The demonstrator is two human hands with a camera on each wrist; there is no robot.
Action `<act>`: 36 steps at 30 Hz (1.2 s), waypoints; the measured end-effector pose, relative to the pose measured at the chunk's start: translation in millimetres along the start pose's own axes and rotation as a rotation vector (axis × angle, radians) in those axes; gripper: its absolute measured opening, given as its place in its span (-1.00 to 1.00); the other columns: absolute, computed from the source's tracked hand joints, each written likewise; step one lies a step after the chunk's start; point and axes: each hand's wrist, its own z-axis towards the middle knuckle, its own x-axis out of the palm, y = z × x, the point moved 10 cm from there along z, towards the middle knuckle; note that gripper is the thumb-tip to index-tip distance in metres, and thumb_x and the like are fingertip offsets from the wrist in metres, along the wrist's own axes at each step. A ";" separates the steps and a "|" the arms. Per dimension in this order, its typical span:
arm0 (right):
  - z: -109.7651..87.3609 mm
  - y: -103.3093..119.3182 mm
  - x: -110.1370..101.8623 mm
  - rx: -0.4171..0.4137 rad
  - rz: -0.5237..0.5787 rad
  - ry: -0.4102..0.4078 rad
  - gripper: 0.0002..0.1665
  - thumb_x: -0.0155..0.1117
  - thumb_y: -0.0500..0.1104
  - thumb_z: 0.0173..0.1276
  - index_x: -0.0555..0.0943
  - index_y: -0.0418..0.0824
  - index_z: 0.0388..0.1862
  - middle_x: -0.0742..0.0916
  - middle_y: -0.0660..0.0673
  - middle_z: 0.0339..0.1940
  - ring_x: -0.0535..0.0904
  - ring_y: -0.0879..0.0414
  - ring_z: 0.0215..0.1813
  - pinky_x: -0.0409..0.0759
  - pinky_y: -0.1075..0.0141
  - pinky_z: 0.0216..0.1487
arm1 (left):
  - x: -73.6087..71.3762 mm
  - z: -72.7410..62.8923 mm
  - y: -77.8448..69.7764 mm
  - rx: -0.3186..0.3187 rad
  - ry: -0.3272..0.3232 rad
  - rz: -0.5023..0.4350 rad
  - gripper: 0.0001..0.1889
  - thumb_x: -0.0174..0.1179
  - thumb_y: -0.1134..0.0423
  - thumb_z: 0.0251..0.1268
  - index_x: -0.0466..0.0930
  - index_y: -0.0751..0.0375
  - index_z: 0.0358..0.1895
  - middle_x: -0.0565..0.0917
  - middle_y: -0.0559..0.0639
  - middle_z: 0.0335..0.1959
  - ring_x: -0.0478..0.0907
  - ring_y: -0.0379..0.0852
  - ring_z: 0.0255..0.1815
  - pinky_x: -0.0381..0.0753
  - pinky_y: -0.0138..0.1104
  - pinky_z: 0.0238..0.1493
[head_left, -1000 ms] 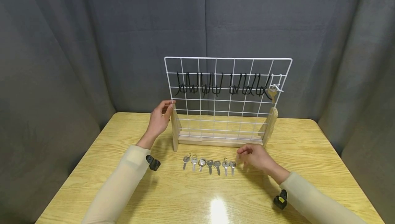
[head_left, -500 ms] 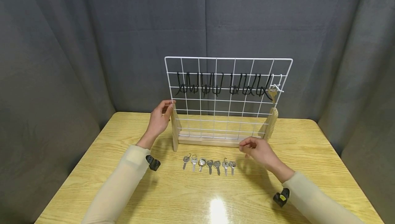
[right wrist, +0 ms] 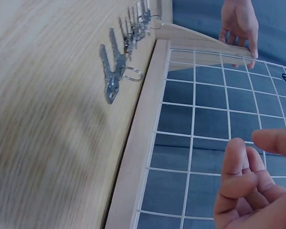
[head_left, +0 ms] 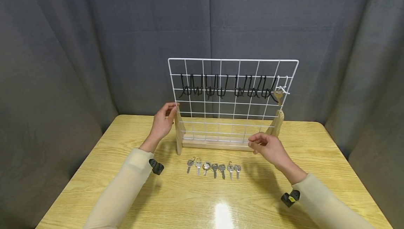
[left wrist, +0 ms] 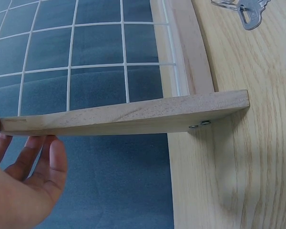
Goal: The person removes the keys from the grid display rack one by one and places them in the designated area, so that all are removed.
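My left hand [head_left: 162, 123] grips the upper end of the key rack's left wooden upright [head_left: 179, 136]; in the left wrist view its fingertips press against the wood. The rack's white wire grid [head_left: 221, 112] carries a row of black hooks [head_left: 240, 90]. From a white hook [head_left: 282, 89] at the right end hangs a brass-coloured key [head_left: 279, 97]. My right hand [head_left: 268, 147] hovers before the grid's lower right part, holding nothing, thumb and fingertips apart. Several silver keys [head_left: 214, 170] lie in a row on the table, left of and below that hand.
A wooden base bar [head_left: 217, 145] joins the uprights, just behind the keys. The right upright [head_left: 277, 122] stands beyond my right hand. Grey curtains [head_left: 142, 46] close off the back and sides of the wooden table [head_left: 176, 201].
My right hand has risen from beside the rightmost silver key, up and slightly right toward the grid. The left hand, rack and keys stay where they were.
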 end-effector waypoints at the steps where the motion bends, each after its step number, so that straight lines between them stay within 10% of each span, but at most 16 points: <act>1: -0.1 0.9 -0.7 -0.002 0.003 -0.002 -0.73 0.28 -0.14 0.44 0.64 -0.29 -0.01 0.75 -0.20 -0.17 0.67 0.09 -0.34 0.65 0.31 -0.26 | 0.2 0.1 0.4 -0.001 0.000 0.000 -0.62 -0.06 0.02 0.61 0.52 0.11 0.27 0.63 0.16 0.16 0.60 0.08 0.13 0.64 -0.28 -0.16; 15: -0.1 12.9 -20.2 -0.010 0.042 -0.076 -0.71 0.31 -0.12 0.43 0.65 -0.28 0.00 0.74 -0.24 -0.19 0.66 0.17 -0.37 0.65 0.26 -0.31 | -0.2 0.5 3.1 0.006 -0.008 0.000 -0.62 -0.05 0.01 0.61 0.53 0.08 0.26 0.63 0.16 0.14 0.59 0.08 0.11 0.64 -0.26 -0.16; 36: 0.8 37.0 -65.1 -0.102 0.040 -0.198 -0.64 0.27 -0.05 0.46 0.62 -0.29 0.05 0.71 0.23 -0.36 0.69 0.21 -0.38 0.64 0.40 -0.28 | -0.1 1.9 4.2 0.011 -0.015 -0.005 -0.63 -0.03 0.01 0.60 0.55 0.09 0.24 0.66 0.17 0.10 0.61 0.06 0.06 0.60 -0.35 -0.23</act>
